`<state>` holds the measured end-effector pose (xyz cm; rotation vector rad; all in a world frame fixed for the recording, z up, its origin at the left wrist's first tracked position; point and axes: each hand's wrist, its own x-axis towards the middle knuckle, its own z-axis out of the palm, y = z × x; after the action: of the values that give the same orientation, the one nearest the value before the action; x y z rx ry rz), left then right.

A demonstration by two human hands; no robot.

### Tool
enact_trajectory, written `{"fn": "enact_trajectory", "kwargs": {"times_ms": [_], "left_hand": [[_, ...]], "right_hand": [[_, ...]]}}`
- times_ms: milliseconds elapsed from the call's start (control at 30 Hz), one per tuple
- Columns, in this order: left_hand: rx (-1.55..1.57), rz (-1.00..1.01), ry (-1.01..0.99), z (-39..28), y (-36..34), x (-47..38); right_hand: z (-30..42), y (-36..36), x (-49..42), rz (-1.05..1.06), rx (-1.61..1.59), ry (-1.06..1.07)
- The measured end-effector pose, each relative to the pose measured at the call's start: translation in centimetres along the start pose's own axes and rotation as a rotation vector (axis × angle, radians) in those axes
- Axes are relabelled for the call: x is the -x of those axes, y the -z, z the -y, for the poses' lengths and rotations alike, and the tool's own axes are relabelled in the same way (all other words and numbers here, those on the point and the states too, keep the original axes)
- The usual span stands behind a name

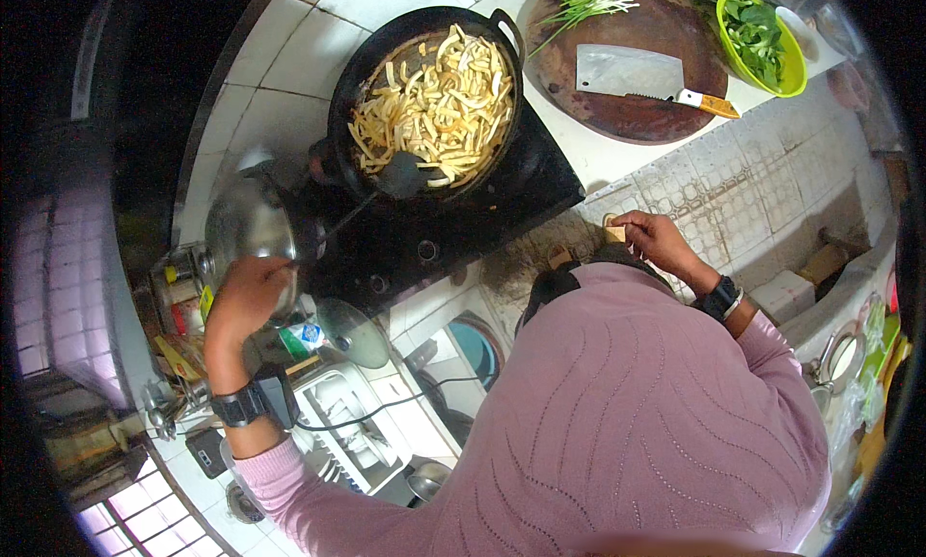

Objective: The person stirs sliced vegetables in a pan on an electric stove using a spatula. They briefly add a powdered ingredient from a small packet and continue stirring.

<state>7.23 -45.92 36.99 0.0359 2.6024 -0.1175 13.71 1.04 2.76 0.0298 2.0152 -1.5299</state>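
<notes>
A black wok (338, 101) on a black stove (535, 159) holds pale, lightly browned strips of food (441, 108). Resting in its near edge is the dark head of a spatula (400, 175), whose thin shaft runs down left to my left hand (249, 289). That hand is blurred, its fingers closed at the shaft's end, beside a shiny metal pot or lid (249, 220). My right hand (651, 239) is bent in front of my waist, fingers curled beside a small tan object (614, 228); whether it holds this is unclear.
Right of the wok, a round chopping board (651, 123) bears a cleaver (629, 71) and green onions (597, 0), beside a lime-green bowl of leaves (801, 79). At lower left stand a glass lid (358, 333) and a white dish rack (394, 477); a black cable (391, 410) crosses there.
</notes>
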Motion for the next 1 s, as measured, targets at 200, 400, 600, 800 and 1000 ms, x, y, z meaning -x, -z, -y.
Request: {"fn": "enact_trajectory", "kwargs": {"times_ms": [200, 400, 600, 800, 1000], "left_hand": [[-0.257, -0.131, 0.086, -0.3, 0.2, 0.5], [-0.419, -0.085, 0.104, -0.8, 0.5, -0.8], [-0.235, 0.125, 0.009, -0.5, 2.1, -1.5], [0.034, 0.014, -0.053, -2.0, -0.8, -0.4], [0.32, 0.018, 0.0, -5.4, -6.7, -0.3]], "right_hand": [[0.3, -0.3, -0.4, 0.016, 0.028, 0.021], [0.2, -0.6, -0.7, 0.006, 0.065, 0.047], [0.1, -0.5, -0.3, -0.011, 0.029, -0.009], [0.6, -0.2, -0.1, -0.021, 0.044, 0.021], [0.3, 0.2, -0.4, -0.011, 0.026, -0.014]]}}
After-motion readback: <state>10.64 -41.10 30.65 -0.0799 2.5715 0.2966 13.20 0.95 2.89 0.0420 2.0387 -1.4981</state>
